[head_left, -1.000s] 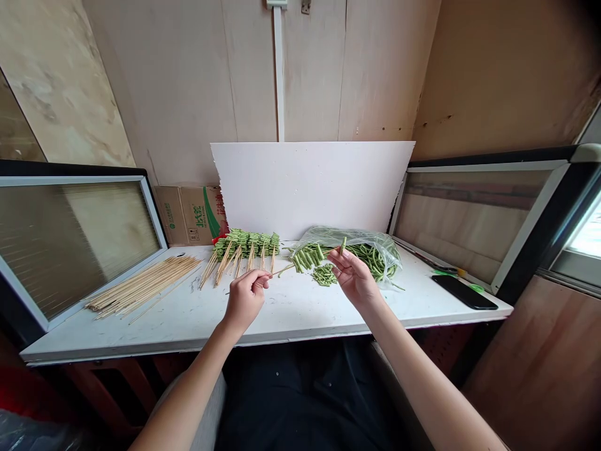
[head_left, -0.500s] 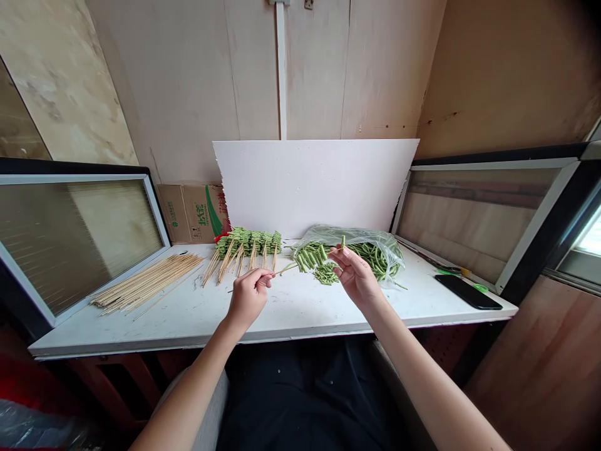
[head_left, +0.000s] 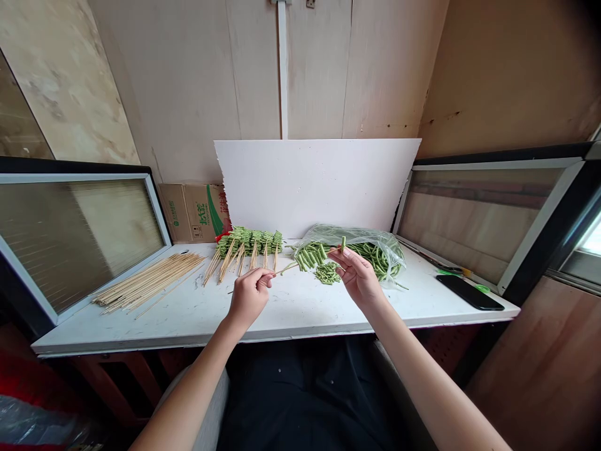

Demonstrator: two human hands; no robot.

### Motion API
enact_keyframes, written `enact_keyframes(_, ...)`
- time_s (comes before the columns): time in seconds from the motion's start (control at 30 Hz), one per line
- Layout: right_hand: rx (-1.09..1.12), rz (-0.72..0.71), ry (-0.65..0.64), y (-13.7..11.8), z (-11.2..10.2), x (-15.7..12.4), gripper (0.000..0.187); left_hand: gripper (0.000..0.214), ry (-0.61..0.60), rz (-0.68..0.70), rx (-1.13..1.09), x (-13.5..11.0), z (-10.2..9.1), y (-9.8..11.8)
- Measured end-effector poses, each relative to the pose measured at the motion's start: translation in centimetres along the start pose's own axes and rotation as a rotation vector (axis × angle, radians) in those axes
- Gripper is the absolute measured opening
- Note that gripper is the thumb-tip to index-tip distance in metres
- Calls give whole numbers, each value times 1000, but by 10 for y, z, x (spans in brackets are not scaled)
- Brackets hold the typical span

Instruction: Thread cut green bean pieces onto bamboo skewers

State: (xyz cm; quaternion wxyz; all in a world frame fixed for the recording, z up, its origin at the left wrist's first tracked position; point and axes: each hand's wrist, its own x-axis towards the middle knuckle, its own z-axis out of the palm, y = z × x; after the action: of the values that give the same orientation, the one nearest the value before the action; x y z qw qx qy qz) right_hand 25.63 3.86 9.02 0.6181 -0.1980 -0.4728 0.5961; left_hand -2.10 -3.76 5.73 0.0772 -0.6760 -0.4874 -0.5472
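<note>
My left hand [head_left: 251, 293] is closed around the lower end of a bamboo skewer [head_left: 288, 267], which slants up to the right. A row of cut green bean pieces [head_left: 310, 256] appears threaded side by side along it. Near the skewer's upper end, my right hand [head_left: 357, 269] pinches a single short bean piece [head_left: 343, 243] between thumb and fingers. Whether the skewer's point has entered that piece cannot be made out. Below lies a small pile of cut beans [head_left: 327, 273] on the white table [head_left: 291, 316].
Loose bamboo skewers [head_left: 150, 282] lie at the left. Filled bean skewers [head_left: 248, 245] are stacked behind my left hand. A clear plastic bag [head_left: 380, 241] of long green beans stands behind my right hand. A black phone [head_left: 469, 292] rests at the right edge, and a cardboard box [head_left: 195, 213] at the back left.
The view has shifted very slightly. Both hands keep nearly the same place and grip.
</note>
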Motion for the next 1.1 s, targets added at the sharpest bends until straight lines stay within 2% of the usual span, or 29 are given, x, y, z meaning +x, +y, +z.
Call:
enact_keyframes(0.6,-57,-21,24,-4,5,-3,30,25,-18,-20,2,-1,2,-2)
enact_keyframes(1.1,-189,-125,58,-5,-1,0,27,34,-13,38,95,2,-8,0)
